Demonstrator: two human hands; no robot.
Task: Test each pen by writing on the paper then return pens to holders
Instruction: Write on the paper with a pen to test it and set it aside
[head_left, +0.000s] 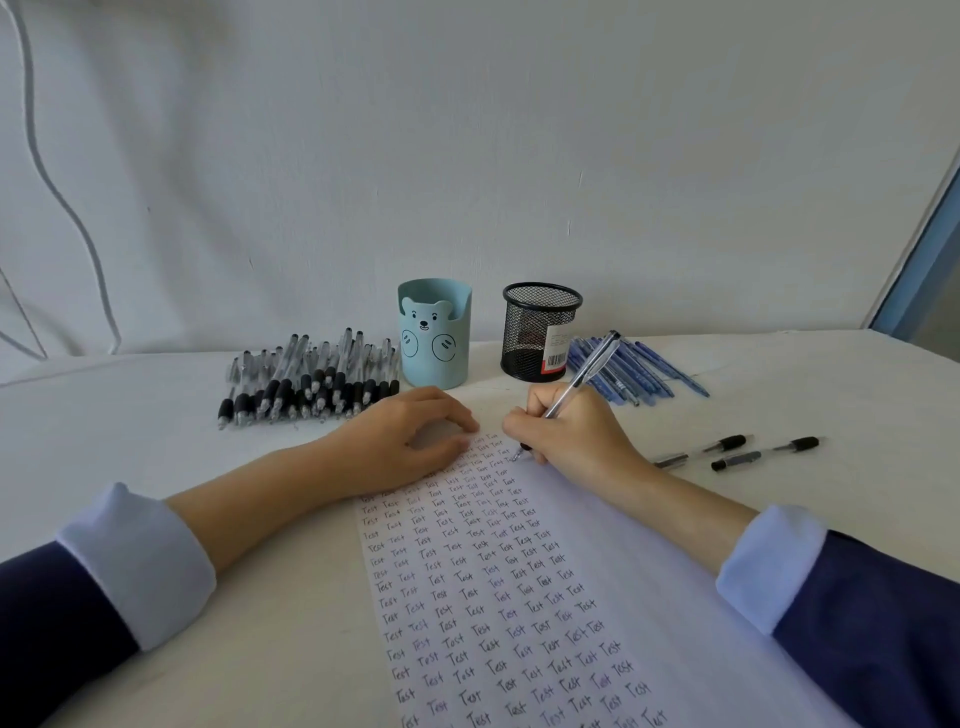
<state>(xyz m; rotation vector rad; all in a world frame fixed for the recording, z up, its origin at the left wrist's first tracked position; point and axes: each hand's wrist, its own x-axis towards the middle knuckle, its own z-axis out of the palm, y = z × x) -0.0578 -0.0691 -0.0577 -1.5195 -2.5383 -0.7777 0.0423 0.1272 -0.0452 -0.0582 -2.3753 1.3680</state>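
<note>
White tabletop (130, 415). Pale wall (519, 156) behind it, with a thin grey cable (83, 234) hanging far left. Blue frame (935, 270) at far right.

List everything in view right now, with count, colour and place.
table: one, white covering, fills the lower view
paper: one, white, rows of "Test", centre, under both hands
bear holder: one, light blue, back centre
mesh holder: one, black, right of the bear holder
black-grip pens: a large pile, clear with black grips, left of the bear holder
blue pens: a smaller pile, blue, right of the mesh holder
loose pens: apparently two, black grips, on the table right of the right hand
held pen: one, clear barrel, tip at the paper
left hand: rests on the paper's top edge, fingers relaxed
right hand: grips the held pen
</note>
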